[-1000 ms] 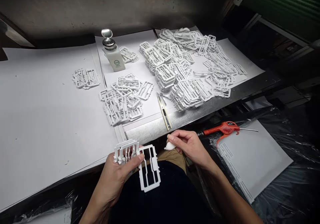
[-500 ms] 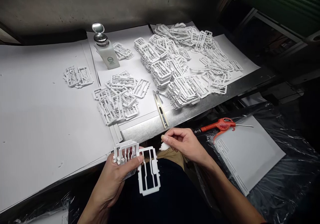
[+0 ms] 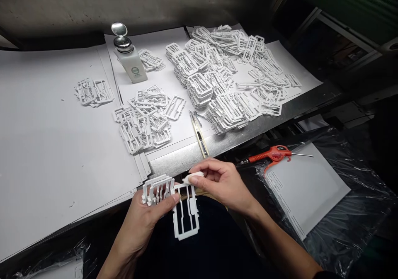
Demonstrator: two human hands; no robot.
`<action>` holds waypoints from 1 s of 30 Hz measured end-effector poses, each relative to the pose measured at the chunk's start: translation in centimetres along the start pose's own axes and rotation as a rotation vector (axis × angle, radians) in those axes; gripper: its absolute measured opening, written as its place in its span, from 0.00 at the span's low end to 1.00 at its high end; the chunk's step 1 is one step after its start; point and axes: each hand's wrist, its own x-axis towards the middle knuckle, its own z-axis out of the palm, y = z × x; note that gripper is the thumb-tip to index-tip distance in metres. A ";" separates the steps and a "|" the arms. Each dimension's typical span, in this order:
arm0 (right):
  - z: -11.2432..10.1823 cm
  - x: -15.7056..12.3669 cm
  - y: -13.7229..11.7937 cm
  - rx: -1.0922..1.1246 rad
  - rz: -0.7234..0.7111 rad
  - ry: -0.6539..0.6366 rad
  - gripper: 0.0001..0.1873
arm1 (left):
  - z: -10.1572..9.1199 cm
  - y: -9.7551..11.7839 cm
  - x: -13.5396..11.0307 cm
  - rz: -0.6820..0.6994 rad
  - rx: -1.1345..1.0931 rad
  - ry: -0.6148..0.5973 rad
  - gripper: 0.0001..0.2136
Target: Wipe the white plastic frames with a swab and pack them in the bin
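Observation:
My left hand (image 3: 147,214) is closed around several stacked white plastic frames (image 3: 158,188). Its thumb presses one separate white plastic frame (image 3: 195,219), which sticks out to the right with slim bars running down its middle. Between the thumb and fingers of my right hand (image 3: 222,181) is a white wipe (image 3: 192,176), folded or bunched small. The wipe is at the top end of that single frame and appears to touch it. Both hands are just in front of the table's near edge.
Piles of white frames (image 3: 200,86) cover the table's right half, with smaller heaps further left. A pump bottle (image 3: 134,68) stands behind them. A utility knife (image 3: 199,134) lies near the metal edge. To the right, a red air gun (image 3: 273,155) rests by a grey sheet (image 3: 311,192) on black plastic.
My right hand has moved left with the wipe, bringing it to the top of the single frame. My left hand holds the frames in nearly the same place.

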 end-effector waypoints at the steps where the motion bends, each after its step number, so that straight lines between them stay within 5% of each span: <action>1: 0.4 0.0 -0.2 -0.074 -0.054 -0.008 0.08 | 0.0 0.0 0.0 0.005 -0.006 0.003 0.07; 4: 0.8 0.0 -0.7 -0.280 -0.171 -0.022 0.05 | -0.1 -0.1 0.0 -0.004 -0.023 0.024 0.08; 8: -0.2 0.0 -0.8 -0.404 -0.139 0.042 0.04 | -0.2 -0.1 0.0 -0.046 -0.066 0.059 0.09; 30: -0.4 -0.9 -0.3 -0.296 -0.090 0.043 0.06 | -0.3 -0.4 0.4 -0.080 -0.167 0.018 0.08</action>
